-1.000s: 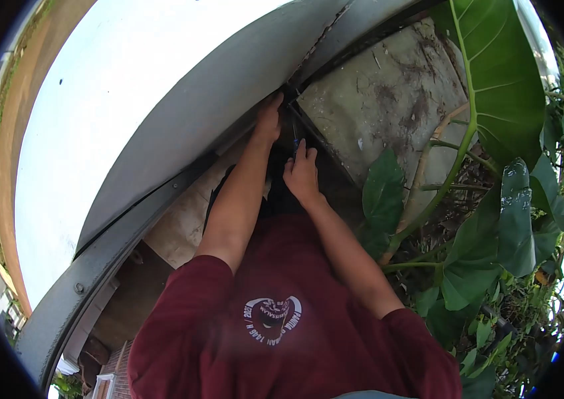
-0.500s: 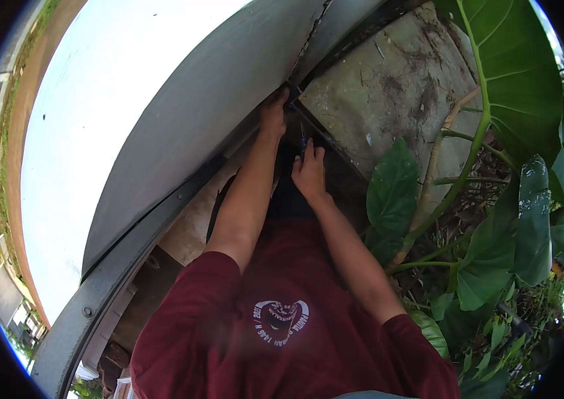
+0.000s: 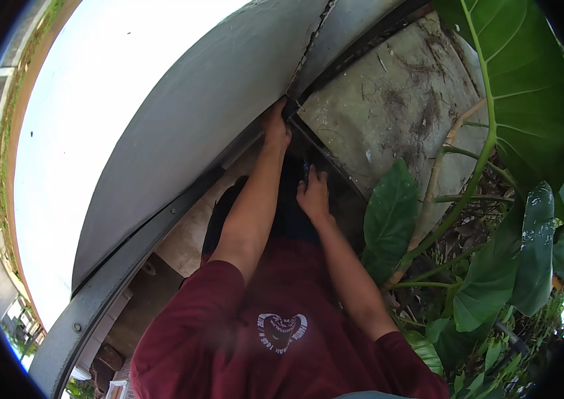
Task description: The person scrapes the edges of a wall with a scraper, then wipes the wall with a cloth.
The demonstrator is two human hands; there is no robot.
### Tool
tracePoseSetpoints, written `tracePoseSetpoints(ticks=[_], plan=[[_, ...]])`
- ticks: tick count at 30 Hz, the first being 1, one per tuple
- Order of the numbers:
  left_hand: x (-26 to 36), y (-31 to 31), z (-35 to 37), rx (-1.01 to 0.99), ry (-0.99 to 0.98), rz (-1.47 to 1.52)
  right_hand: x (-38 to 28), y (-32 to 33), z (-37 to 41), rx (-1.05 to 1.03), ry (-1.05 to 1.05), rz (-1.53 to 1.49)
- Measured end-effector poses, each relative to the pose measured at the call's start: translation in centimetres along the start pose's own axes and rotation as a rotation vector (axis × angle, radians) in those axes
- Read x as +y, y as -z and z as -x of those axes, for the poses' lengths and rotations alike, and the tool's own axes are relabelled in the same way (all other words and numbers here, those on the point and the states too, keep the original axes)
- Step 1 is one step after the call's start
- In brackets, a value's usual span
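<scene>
My left hand [image 3: 276, 126] reaches up to the corner where a dark metal frame [image 3: 290, 110] meets the underside of a large white panel [image 3: 182, 113]. Its fingers curl at the frame's edge and are partly hidden there. Lower and to the right, my right hand [image 3: 314, 194] is closed around a slim screwdriver [image 3: 306, 171] with a dark bluish handle. The screwdriver points upward, and its tip is hard to make out against the shadow. Both forearms come from maroon sleeves.
A stained concrete slab [image 3: 381, 93] lies beyond the frame. Large green leaves [image 3: 521, 73] and thick stems crowd the right side. A grey metal beam [image 3: 96, 316] with bolts runs along the lower left, beside a brown surface [image 3: 185, 243].
Both hands appear lower in view, the right one most, with the screwdriver still in it. The view has shifted slightly; my left hand stays at the frame corner.
</scene>
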State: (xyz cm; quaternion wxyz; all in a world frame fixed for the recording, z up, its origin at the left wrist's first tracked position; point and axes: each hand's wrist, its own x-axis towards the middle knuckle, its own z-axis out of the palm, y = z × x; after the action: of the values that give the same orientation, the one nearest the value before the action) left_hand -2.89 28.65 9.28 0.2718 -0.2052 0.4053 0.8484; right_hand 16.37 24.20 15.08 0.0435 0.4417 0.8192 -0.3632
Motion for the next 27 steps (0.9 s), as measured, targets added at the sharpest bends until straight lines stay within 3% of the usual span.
tracePoseSetpoints(ticks=[7,9,12,16,22,24,27], plan=[[0.1,0.4,0.6,-0.037,-0.114,-0.035,-0.2,-0.9,0.1,-0.002,0.009,-0.011],[2.3,-0.7,1.9,0.025,0.093,-0.122,-0.4,-1.0,-0.9,0.035,0.044,-0.049],[2.7,-0.7,2.2,0.051,0.216,-0.193,-0.7,-1.2,-1.5,0.028,0.009,-0.062],[0.6,0.8,0.2,-0.017,0.006,-0.119,-1.3,-2.2,-1.0,0.011,-0.038,-0.084],[0.0,1.3,-1.2,-0.095,-0.074,-0.097,-2.8,-1.9,-1.9,0.061,-0.055,-0.187],[0.4,1.3,-0.4,-0.028,-0.027,-0.209,-3.0,-1.9,-1.4,0.076,-0.069,-0.183],[0.7,2.0,0.0,-0.106,-0.063,-0.362,-3.4,-1.6,-0.3,0.077,-0.128,-0.154]])
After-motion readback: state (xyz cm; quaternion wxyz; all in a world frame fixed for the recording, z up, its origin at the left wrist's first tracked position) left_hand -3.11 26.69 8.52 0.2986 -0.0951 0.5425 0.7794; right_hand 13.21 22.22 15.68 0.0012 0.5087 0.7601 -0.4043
